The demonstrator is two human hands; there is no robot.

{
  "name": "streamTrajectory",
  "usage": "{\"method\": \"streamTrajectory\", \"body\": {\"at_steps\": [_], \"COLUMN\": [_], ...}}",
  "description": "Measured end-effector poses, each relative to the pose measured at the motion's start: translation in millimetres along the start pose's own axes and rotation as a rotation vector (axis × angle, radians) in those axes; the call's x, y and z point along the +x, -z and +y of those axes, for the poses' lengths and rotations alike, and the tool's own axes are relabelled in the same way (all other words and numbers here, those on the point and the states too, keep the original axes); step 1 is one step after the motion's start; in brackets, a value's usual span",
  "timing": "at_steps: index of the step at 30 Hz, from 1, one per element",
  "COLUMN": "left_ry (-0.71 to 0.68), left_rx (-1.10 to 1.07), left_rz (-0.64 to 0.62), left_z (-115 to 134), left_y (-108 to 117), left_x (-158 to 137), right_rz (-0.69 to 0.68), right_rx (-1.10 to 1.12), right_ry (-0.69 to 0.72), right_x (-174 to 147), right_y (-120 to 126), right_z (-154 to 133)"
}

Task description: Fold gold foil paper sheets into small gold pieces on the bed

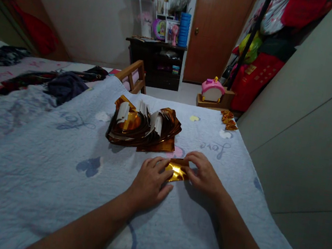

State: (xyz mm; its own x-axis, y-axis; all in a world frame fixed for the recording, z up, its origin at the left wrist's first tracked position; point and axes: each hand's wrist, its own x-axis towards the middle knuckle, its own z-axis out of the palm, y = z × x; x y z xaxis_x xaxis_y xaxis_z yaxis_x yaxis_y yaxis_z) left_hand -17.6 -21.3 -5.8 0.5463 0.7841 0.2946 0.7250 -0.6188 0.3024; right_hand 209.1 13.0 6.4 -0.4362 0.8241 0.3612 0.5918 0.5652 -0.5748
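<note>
A small shiny gold foil paper (pixel 177 170) lies on the pale blue bedspread (pixel 88 196) between my hands. My left hand (pixel 152 180) rests flat with fingers spread, its fingertips pressing on the paper's left side. At the right edge of the sheet, my right hand (pixel 202 173) pinches it between thumb and fingers. Just beyond sits a loose stack of gold foil papers (pixel 143 127), bent and fanned with white backs showing. Several folded gold foil pieces (pixel 228 120) lie at the far right corner of the bed.
Dark clothes (pixel 68 86) are heaped on the left. Past the bed's far edge stand a wooden chair (pixel 134 76), a dark cabinet (pixel 155 67) and a pink toy house (pixel 213 90). A pale wardrobe (pixel 314 120) borders the right side, near red bags (pixel 255 77).
</note>
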Motion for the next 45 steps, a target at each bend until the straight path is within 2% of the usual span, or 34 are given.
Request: {"method": "streamTrajectory", "body": {"at_steps": [5, 10, 15, 20, 25, 31, 34, 40, 45], "left_ry": [-0.087, -0.128, -0.142, -0.161, -0.134, -0.119, -0.101, 0.018, 0.028], "left_rx": [-0.001, -0.048, -0.039, -0.016, 0.005, -0.010, -0.075, -0.194, -0.209], "left_rz": [0.018, -0.007, 0.065, 0.119, 0.107, 0.171, 0.161, 0.099, 0.067], "left_z": [3, 4, 4, -1, -8, -7, -8, -15, -15], "left_y": [-4, -9, -11, -15, -17, -14, -10, -4, -2], "left_x": [4, 6, 8, 12, 12, 12, 12, 11, 11], "right_rz": [-0.078, -0.131, -0.185, -0.177, -0.158, -0.160, -0.151, -0.145, -0.190], "right_rx": [-0.052, -0.105, -0.136, -0.140, -0.046, 0.027, 0.018, -0.039, -0.136], "right_ry": [-0.004, -0.054, -0.080, -0.080, 0.008, 0.011, 0.033, 0.091, 0.087], "right_x": [2, 0, 1, -1, -2, 0, 0, 1, 0], "right_y": [-12, -11, -6, -3, -13, -26, -25, -21, -9], "right_z": [-6, -2, -10, -18, -19, -18, -18, -15, -9]}}
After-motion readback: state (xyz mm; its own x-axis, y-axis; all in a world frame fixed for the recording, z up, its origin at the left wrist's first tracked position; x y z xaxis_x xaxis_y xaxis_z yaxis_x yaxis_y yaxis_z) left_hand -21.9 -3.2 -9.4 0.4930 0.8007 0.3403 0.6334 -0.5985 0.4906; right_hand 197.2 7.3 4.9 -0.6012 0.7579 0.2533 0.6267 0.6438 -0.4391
